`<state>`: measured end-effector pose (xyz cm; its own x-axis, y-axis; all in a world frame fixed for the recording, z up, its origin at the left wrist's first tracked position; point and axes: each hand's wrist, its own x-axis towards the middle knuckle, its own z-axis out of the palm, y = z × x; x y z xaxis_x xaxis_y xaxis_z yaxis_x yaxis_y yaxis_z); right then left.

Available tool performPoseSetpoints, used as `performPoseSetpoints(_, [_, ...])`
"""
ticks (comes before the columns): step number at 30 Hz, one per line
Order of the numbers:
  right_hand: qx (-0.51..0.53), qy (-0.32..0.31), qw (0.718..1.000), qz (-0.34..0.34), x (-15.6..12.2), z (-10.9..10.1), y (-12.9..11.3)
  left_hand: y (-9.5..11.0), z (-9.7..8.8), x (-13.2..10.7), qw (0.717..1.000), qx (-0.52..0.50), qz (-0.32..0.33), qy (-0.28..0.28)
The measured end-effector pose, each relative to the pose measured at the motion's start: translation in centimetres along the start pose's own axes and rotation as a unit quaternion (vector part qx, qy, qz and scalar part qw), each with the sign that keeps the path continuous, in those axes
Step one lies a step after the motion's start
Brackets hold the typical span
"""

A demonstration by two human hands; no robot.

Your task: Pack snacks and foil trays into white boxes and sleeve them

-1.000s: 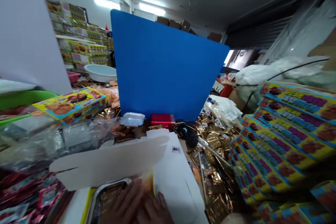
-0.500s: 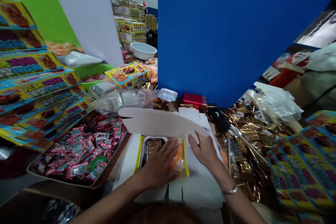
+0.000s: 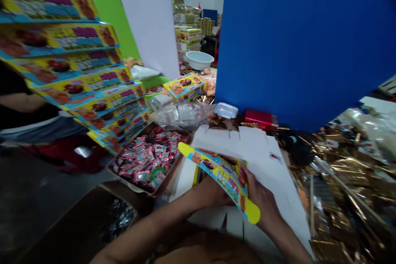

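A small printed carton lies on white cardboard sheets (image 3: 269, 169) in front of me. Its yellow and blue lid (image 3: 222, 173) is swung down toward me, and its long front flap with rounded ends sticks up. My right hand (image 3: 262, 196) grips the lid at its right side, thumb along the edge. Beneath the lid lies my left hand (image 3: 213, 193), its fingers hidden by the printed flap. The carton's contents are mostly covered; a yellow side wall shows at the left.
To the left stands a box of small pink packets (image 3: 145, 156), beside stacked printed cartons (image 3: 105, 78). Gold-wrapped packets (image 3: 349, 189) lie heaped at right. A blue panel (image 3: 293, 41) rises behind the work surface, with a clear plastic tray (image 3: 225, 110) and red box (image 3: 261, 119) before it.
My right hand has folded the lid over toward me, so its printed face now shows and covers the tray and orange packet. The left hand has gone under it. My view has turned left.
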<state>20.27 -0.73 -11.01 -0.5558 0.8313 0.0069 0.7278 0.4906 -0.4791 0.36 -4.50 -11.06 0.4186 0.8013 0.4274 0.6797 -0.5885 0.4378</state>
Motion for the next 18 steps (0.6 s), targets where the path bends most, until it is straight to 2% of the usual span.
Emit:
performPoseSetpoints(2, [0.004, -0.028, 0.999, 0.016, 0.0, 0.0, 0.0, 0.0, -1.2, -1.7, 0.988, 0.054, -0.005, 0.147])
performPoseSetpoints(3, [0.009, -0.040, 0.999, 0.023, 0.1, 0.0, 0.1, -0.2, -2.1, -2.6, 0.969, 0.072, -0.046, 0.230])
performPoseSetpoints(4, [0.013, -0.047, 0.998, 0.028, 0.2, 0.0, 0.2, -0.6, -3.0, -3.3, 0.944, 0.073, -0.116, 0.302])
performPoseSetpoints(5, [0.014, -0.050, 0.998, 0.032, 0.2, -0.1, 0.2, -1.1, -4.0, -3.8, 0.918, 0.055, -0.188, 0.345])
performPoseSetpoints(6, [0.012, -0.048, 0.998, 0.036, 0.3, -0.2, 0.1, -1.7, -5.0, -4.1, 0.898, 0.027, -0.251, 0.359])
performPoseSetpoints(7, [0.008, -0.042, 0.998, 0.039, 0.5, -0.4, 0.1, -2.4, -5.9, -4.1, 0.887, -0.005, -0.298, 0.352])
performPoseSetpoints(9, [0.008, -0.024, 0.999, 0.031, 0.8, -1.0, -0.2, -3.4, -7.5, -3.6, 0.896, -0.057, -0.332, 0.288])
performPoseSetpoints(13, [0.028, 0.008, 1.000, 0.011, 1.6, -2.1, -0.5, -3.9, -9.6, -1.7, 0.924, -0.090, -0.325, 0.181])
performPoseSetpoints(18, [0.038, 0.016, 0.999, -0.005, 1.8, -2.0, -0.1, -3.2, -9.8, -0.8, 0.938, -0.133, -0.303, 0.104])
